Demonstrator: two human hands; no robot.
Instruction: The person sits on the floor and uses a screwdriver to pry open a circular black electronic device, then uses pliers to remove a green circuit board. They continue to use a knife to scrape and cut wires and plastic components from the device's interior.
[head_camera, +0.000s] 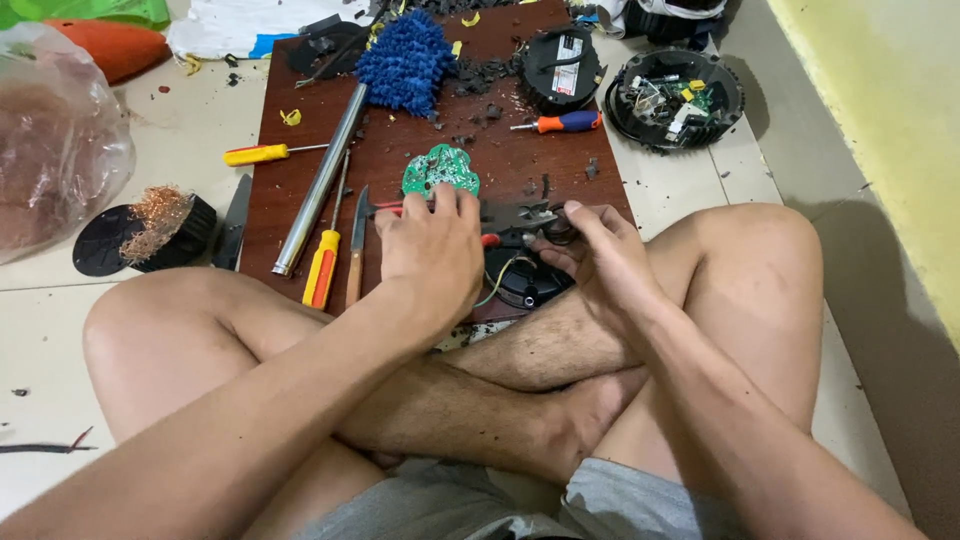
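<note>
Left hand: it is pressing down, fingers curled, on the red-handled black metal pliers, just below the round green circuit board.
Right hand: it is pinching a small dark part at the pliers' tip; what that part is cannot be told.
Black round casing: it is lying under both hands at the near edge of the dark brown wooden board, half hidden, with yellow wires trailing out.
Label: a white and red sticker is showing on the black round housing at the board's far edge.
Packages: a clear plastic bag of copper-coloured wire is sitting far left, cut off by the frame.
Loose tools: a yellow-handled screwdriver and a long silver metal tube are lying left of the hands.
Hard to see: the pliers' jaws are hiding behind the right fingers.
</note>
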